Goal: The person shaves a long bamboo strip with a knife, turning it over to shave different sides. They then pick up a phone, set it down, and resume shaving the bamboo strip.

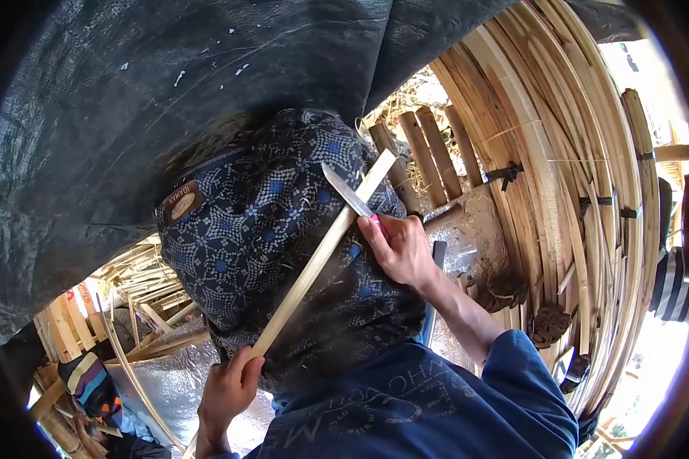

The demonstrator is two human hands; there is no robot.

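Observation:
My right hand (406,251) is closed round the pink handle of a knife (347,191). The blade points up and to the left and lies across a pale wooden strip (306,277) near its upper end. Lower down, my left hand (230,386) grips the strip, which runs diagonally up to the right. Under the strip, a dark blue patterned cloth (245,229) with a brown label covers my lap; small shavings are scattered on it.
Long wooden strips (566,199) stand bundled at the right. Dark sheeting (168,92) hangs across the upper left. Thin split pieces (142,271) lie beyond the cloth at left. At the lower left sits another person (92,382) in a striped head covering.

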